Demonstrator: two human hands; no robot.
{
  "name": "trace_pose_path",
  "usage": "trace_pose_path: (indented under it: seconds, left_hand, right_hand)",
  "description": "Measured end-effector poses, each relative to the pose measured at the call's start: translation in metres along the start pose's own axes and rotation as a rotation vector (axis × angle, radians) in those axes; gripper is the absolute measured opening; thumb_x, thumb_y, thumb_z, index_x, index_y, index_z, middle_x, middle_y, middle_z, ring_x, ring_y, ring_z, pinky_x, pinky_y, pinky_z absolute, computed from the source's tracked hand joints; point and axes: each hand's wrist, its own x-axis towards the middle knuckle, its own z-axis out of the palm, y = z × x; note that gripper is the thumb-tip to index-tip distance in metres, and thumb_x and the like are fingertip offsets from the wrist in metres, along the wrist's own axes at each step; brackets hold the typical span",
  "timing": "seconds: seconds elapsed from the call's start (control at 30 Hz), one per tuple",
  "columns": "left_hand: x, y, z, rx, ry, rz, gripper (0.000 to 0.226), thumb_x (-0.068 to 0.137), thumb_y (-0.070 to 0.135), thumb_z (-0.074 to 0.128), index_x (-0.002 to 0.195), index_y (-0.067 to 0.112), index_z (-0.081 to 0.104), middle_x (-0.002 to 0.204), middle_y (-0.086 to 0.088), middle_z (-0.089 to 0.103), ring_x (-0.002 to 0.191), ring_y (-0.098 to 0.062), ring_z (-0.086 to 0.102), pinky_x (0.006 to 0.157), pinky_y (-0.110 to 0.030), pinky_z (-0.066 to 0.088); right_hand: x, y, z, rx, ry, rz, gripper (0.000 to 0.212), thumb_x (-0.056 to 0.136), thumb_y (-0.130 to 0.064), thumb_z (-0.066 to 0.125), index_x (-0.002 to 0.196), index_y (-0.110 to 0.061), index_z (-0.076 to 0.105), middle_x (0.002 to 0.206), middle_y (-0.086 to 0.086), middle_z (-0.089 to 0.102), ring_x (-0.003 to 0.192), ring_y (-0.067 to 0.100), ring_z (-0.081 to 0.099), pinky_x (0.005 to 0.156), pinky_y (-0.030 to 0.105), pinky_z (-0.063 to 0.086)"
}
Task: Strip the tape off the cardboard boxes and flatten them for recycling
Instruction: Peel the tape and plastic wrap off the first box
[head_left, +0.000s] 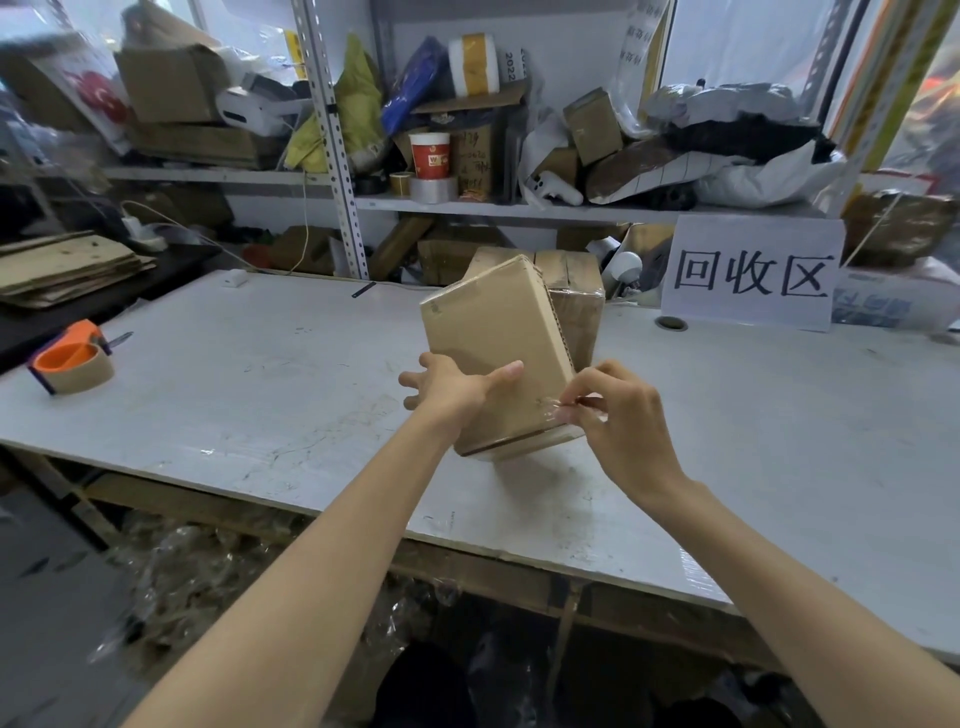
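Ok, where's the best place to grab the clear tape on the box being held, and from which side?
Pinch the lifted, crinkled end of the clear tape at the cardboard box's lower right corner, coming from the right. That end looks already peeled, the right hand is on it, and the left hand braces the opposite side of the tilted box.

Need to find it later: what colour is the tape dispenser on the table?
Orange, with a dark frame: tape dispenser, head view, left side of the table.
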Motion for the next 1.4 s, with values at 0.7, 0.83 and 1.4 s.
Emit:
trace_pose_path:
  seconds: [0.7, 0.83, 1.4]
  left_hand:
    - [-0.001, -0.006, -0.002, 0.018, 0.073, 0.078, 0.132, 0.066, 0.062, 0.081, 0.154, 0.022, -0.008, 0.147, -0.016, 0.017, 0.135, -0.038, 0.026, 0.108, -0.052, 0.034]
    - [-0.004, -0.003, 0.002, 0.174, 0.08, 0.012, 0.155, 0.045, 0.083, 0.076, 0.153, 0.022, -0.018, 0.147, -0.018, 0.015, 0.135, -0.041, 0.024, 0.111, -0.06, 0.031]
    - [0.007, -0.006, -0.014, -0.374, -0.022, -0.154, 0.131, 0.036, 0.062, 0.075, 0.148, 0.028, 0.015, 0.138, -0.011, 0.041, 0.122, -0.032, 0.045, 0.094, -0.05, 0.043]
  right_hand:
    - [0.003, -0.003, 0.018, -0.015, -0.066, -0.146, 0.03, 0.081, 0.019, 0.055, 0.081, -0.011, 0.047, 0.093, 0.003, 0.044, 0.077, 0.02, 0.049, 0.071, 0.03, 0.05]
    - [0.006, -0.011, 0.02, -0.026, -0.146, -0.252, 0.032, 0.08, 0.02, 0.055, 0.079, -0.011, 0.046, 0.093, 0.003, 0.044, 0.075, 0.019, 0.049, 0.067, 0.028, 0.05]
    - [0.011, 0.001, 0.001, 0.035, -0.04, -0.097, 0.015, 0.086, -0.001, 0.063, 0.084, -0.008, 0.05, 0.106, 0.007, 0.056, 0.093, 0.015, 0.059, 0.074, 0.023, 0.057]
